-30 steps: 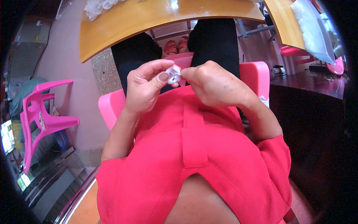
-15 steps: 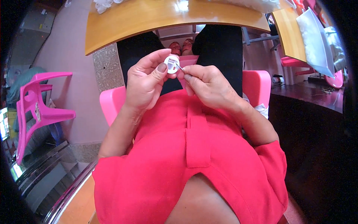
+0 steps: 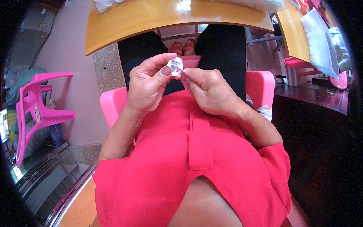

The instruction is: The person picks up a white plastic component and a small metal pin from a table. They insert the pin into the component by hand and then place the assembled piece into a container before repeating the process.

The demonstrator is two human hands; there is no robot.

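My left hand [image 3: 148, 84] pinches a small round white plastic part [image 3: 174, 63] between thumb and fingertips, above my lap. The part has an open slot across its middle. My right hand [image 3: 213, 90] is closed on a thin metal tool [image 3: 181, 70], whose tip reaches the part's opening from the right. Most of the tool is hidden by my fingers, so its exact kind does not show.
Ahead runs the wooden table's edge [image 3: 151, 36], with white plastic pieces [image 3: 103, 5] at its far left. On the right, a translucent bin [image 3: 321, 43] holds more white pieces. A pink chair [image 3: 41, 109] stands at the left, and a pink seat [image 3: 261, 87] is beneath me.
My right hand has turned slightly, its knuckles more upright, and the tool's angle in the opening has shifted. The white part has tilted a little in my left hand.
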